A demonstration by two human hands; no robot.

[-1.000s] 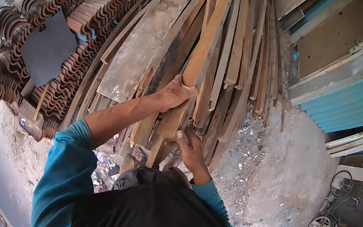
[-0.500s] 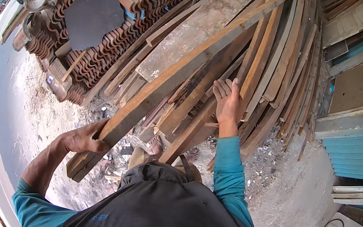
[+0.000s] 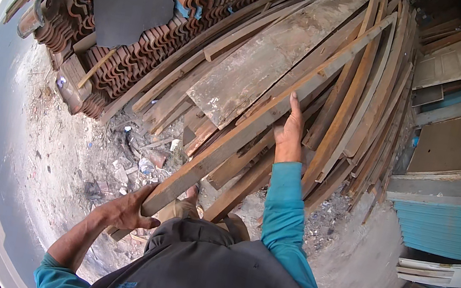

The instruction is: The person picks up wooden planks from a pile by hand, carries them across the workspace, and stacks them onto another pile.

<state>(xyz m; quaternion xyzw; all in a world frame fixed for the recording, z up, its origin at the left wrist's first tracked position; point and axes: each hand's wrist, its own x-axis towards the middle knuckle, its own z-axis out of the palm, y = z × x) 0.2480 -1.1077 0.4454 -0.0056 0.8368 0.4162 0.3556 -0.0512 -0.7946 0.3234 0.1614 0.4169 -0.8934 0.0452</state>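
Observation:
A long squared wooden beam point(image 3: 229, 150) runs diagonally from near my body up over the timber pile. My left hand point(image 3: 126, 210) is closed round its near end, thumb on the side nearer me. Just below that hand a short bit of wood end shows, and I cannot tell whether it belongs to another piece. Farther up the beam, my right hand point(image 3: 289, 135) lies against its near side with the thumb upright. The other fingers of that hand pass under the beam and are hidden. Beneath, a brown beam point(image 3: 243, 186) slopes down toward my legs.
Many loose timbers point(image 3: 365, 112) and a wide weathered board point(image 3: 277, 53) lie ahead. Stacked clay roof tiles point(image 3: 133, 65) with a dark flat sheet point(image 3: 133, 6) stand to the left. Blue corrugated sheets point(image 3: 444, 228) and old doors are at right. Rubble point(image 3: 127, 169) litters the ground.
The beam's near end has shifted right and closer to my legs, with my left hand on it. My right hand, open and off the beam before, is now against it. The view has turned slightly.

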